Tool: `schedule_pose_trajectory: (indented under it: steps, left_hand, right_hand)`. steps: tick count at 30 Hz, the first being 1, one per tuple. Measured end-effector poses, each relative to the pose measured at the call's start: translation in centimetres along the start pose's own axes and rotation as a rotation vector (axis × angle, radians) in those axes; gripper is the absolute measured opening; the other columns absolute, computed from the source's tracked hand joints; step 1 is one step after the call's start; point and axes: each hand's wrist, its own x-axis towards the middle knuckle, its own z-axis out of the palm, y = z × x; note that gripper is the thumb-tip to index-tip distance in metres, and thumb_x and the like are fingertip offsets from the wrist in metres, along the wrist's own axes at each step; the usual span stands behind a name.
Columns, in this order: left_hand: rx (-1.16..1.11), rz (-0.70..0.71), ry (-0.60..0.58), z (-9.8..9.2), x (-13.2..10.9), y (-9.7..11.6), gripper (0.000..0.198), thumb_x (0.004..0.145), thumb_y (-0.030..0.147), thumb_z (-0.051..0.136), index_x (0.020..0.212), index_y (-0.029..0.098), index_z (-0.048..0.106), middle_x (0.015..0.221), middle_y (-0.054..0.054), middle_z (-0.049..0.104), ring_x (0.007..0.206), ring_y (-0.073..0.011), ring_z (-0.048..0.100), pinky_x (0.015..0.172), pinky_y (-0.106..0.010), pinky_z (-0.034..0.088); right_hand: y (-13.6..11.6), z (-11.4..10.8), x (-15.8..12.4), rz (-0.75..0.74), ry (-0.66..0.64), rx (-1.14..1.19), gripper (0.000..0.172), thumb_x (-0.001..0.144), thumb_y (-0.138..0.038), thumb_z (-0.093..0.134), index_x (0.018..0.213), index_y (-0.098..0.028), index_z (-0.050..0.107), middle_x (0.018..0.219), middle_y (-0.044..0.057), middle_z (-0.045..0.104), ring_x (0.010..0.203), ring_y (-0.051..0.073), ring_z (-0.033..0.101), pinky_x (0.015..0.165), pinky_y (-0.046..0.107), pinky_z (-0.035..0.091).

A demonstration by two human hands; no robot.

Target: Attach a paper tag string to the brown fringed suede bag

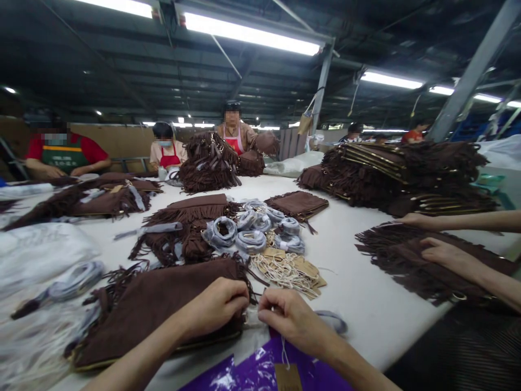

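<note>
My left hand [215,304] is closed on the right edge of a brown fringed suede bag [154,309] lying flat at the table's near edge. My right hand [291,317] is pinched on a thin white string [280,347] right beside it. That string runs down to a brown paper tag [287,377] over a shiny purple sheet [252,372]. Both hands almost touch at the bag's corner.
A pile of tags with white strings [291,269] and several coiled grey straps [252,231] lie mid-table. Stacks of brown fringed bags [407,174] stand right and behind. A co-worker's hands [437,250] rest on a bag at right. Other people work at the far side.
</note>
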Motion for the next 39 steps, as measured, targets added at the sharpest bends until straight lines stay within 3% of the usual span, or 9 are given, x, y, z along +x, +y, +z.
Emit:
schedule_pose_trajectory:
  steps: [2,5,11,16,21,24,29,32,39]
  left_hand:
    - [0.133,0.035,-0.020,-0.3,-0.7,-0.1,0.020,0.083,0.018,0.047,0.070,0.017,0.062,0.071,0.001,0.057,0.069,-0.0134,0.052,0.066,-0.024,0.038]
    - [0.257,0.070,-0.039,0.0,-1.5,-0.6,0.015,0.078,0.020,0.054,0.084,0.019,0.068,0.087,-0.002,0.060,0.084,-0.0174,0.055,0.075,-0.027,0.040]
    - [0.522,-0.015,0.073,3.4,-1.4,-1.1,0.016,0.070,0.017,0.052,0.084,0.017,0.061,0.097,-0.010,0.057,0.092,-0.0261,0.050,0.079,-0.039,0.039]
    - [0.346,-0.020,0.154,4.2,-1.2,-1.9,0.020,0.064,0.011,0.049,0.083,0.018,0.053,0.098,-0.008,0.055,0.096,-0.0238,0.048,0.083,-0.037,0.038]
    - [0.136,0.029,0.142,3.7,-1.9,-2.3,0.021,0.064,0.010,0.050,0.083,0.020,0.049,0.097,-0.004,0.054,0.096,-0.0209,0.047,0.086,-0.034,0.037]
    - [0.092,0.047,0.168,3.8,-2.2,-2.2,0.021,0.065,0.008,0.050,0.082,0.020,0.048,0.095,-0.003,0.053,0.095,-0.0202,0.046,0.084,-0.032,0.036]
    - [0.018,0.078,0.181,4.0,-2.4,-2.5,0.015,0.071,0.009,0.054,0.080,0.020,0.048,0.091,-0.002,0.052,0.091,-0.0186,0.047,0.079,-0.029,0.037]
    - [-0.022,0.101,0.184,4.1,-2.5,-2.8,0.012,0.076,0.012,0.055,0.079,0.020,0.048,0.092,-0.002,0.052,0.090,-0.0182,0.047,0.079,-0.028,0.038]
    - [-0.045,0.077,0.168,4.1,-2.7,-3.3,0.028,0.063,0.000,0.054,0.083,0.020,0.049,0.094,0.000,0.052,0.093,-0.0167,0.047,0.080,-0.026,0.037]
  right_hand:
    - [0.0,0.2,0.1,-0.041,0.001,-0.005,0.010,0.077,-0.012,0.059,0.071,-0.018,0.064,0.063,-0.005,0.056,0.061,0.010,0.047,0.058,0.021,0.033]
    - [0.3,0.6,0.7,-0.042,0.006,-0.008,0.010,0.080,-0.016,0.059,0.073,-0.019,0.065,0.064,-0.005,0.057,0.062,0.011,0.048,0.060,0.022,0.033]
    - [0.8,1.0,1.6,-0.060,0.058,-0.201,0.008,0.082,-0.014,0.055,0.077,-0.019,0.059,0.079,-0.001,0.059,0.076,0.015,0.054,0.070,0.026,0.036]
    - [0.6,1.4,1.0,0.021,-0.085,-0.162,0.010,0.085,-0.016,0.052,0.078,-0.021,0.057,0.071,-0.004,0.057,0.069,0.014,0.051,0.065,0.024,0.034]
    - [0.8,1.6,1.0,0.079,-0.050,-0.041,0.011,0.081,-0.014,0.051,0.074,-0.020,0.055,0.066,-0.005,0.053,0.063,0.012,0.047,0.059,0.022,0.033]
    - [0.6,1.4,1.3,0.130,-0.097,0.020,0.011,0.076,-0.011,0.051,0.072,-0.019,0.057,0.061,-0.006,0.050,0.058,0.011,0.045,0.055,0.021,0.031]
    - [0.4,1.1,1.7,0.094,-0.211,-0.048,0.012,0.069,-0.009,0.057,0.068,-0.019,0.065,0.062,-0.005,0.057,0.063,0.012,0.051,0.059,0.020,0.033]
    - [0.4,1.3,1.9,0.082,-0.196,-0.025,0.012,0.070,-0.012,0.057,0.070,-0.019,0.067,0.064,-0.005,0.060,0.064,0.012,0.053,0.059,0.020,0.034]
    - [1.0,1.7,1.7,0.031,-0.113,-0.020,0.013,0.071,-0.013,0.057,0.072,-0.019,0.068,0.071,-0.003,0.065,0.072,0.013,0.056,0.067,0.022,0.036]
